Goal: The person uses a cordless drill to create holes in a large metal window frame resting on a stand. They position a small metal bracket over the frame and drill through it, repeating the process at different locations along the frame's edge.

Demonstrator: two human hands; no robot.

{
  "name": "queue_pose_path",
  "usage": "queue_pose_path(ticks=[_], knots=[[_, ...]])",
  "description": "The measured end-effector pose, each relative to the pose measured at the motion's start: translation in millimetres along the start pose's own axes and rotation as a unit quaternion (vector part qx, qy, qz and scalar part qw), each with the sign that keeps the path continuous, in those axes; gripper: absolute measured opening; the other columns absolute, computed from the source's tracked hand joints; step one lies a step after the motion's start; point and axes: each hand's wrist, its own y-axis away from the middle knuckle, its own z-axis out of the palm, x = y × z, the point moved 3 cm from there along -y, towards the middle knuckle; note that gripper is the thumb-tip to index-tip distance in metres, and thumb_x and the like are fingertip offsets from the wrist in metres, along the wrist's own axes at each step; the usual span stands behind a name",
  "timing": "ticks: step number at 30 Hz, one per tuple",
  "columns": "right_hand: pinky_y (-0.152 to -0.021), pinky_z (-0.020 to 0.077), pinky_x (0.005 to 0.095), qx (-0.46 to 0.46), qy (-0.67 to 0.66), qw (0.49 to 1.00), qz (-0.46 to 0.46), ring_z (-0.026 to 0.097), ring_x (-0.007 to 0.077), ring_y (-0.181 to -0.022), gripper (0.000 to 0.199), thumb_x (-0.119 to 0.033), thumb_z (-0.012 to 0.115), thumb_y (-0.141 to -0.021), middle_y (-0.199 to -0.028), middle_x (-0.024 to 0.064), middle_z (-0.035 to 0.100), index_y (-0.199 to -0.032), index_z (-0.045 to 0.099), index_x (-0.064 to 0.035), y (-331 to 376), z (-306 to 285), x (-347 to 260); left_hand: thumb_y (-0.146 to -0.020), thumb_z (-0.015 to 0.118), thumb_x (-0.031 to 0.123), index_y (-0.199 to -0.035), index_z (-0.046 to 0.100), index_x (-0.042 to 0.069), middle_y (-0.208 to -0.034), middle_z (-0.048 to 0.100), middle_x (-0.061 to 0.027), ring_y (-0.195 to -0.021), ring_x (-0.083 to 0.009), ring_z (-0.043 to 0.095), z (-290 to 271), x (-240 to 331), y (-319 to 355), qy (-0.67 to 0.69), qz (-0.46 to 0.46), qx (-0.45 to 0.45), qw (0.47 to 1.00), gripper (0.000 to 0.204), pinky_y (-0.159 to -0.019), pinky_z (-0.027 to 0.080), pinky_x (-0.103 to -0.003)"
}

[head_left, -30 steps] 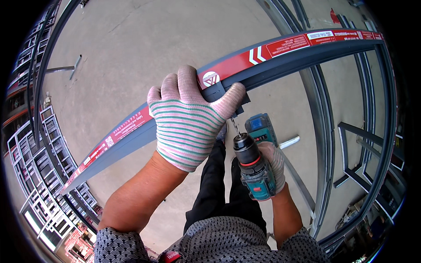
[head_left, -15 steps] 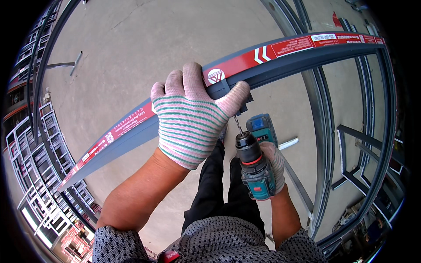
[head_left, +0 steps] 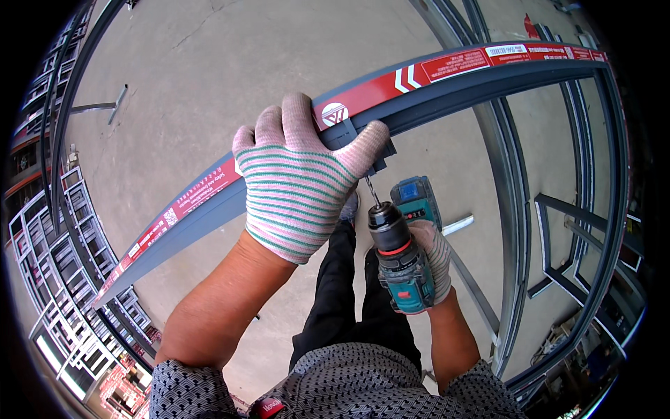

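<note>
My left hand [head_left: 293, 185], in a pink glove with green stripes, is closed over the grey metal frame [head_left: 450, 98], whose upper face carries red protective film. Its thumb presses a small dark block [head_left: 380, 157] against the frame's near side. A teal and black cordless drill [head_left: 406, 272] is gripped in my right hand [head_left: 438, 255], also gloved. The drill's slim twist bit [head_left: 373, 190] points up and away, with its tip at the lower edge of the block. Whether the tip is inside the block cannot be made out.
Long grey profiles [head_left: 506, 181] run behind the frame on the right. Smaller angled frame pieces [head_left: 558, 244] lie beyond them. Stacked frames [head_left: 63, 279] line the left side. A loose metal offcut [head_left: 118, 105] rests on the concrete floor [head_left: 188, 77]. My feet stand below the drill.
In the picture, the frame, both hands and the drill have shifted slightly up and to the left together. Both grips look the same, and the bit remains at the block.
</note>
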Motion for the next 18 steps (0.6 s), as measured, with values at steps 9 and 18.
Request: queue_pose_path(ticks=[9,18], knots=[[-0.087,0.0518,0.0424,0.030,0.000,1.000,-0.010,0.066,0.0311,-0.094,0.058,-0.020,0.096,-0.065,-0.099,0.0094,0.066,-0.112,0.063,-0.0094,-23,6,-6,-0.085,0.075,0.035,-0.122,0.061,0.051,-0.109,0.058,-0.0139,-0.098,-0.0334,0.062,1,0,2,0.017,-0.014,0.002,1.000,0.043,-0.082,0.043,-0.053],[-0.090,0.0528,0.0415,0.017,-0.035,0.999,0.017,0.066,0.0292,-0.098,0.052,-0.015,0.090,-0.072,-0.105,0.0096,0.067,-0.116,0.062,-0.0093,-17,8,1,-0.083,0.076,0.037,-0.121,0.062,0.050,-0.108,0.057,-0.0123,-0.097,-0.0329,0.062,2,-2,0,0.026,-0.015,-0.005,1.000,0.043,-0.079,0.042,-0.052]])
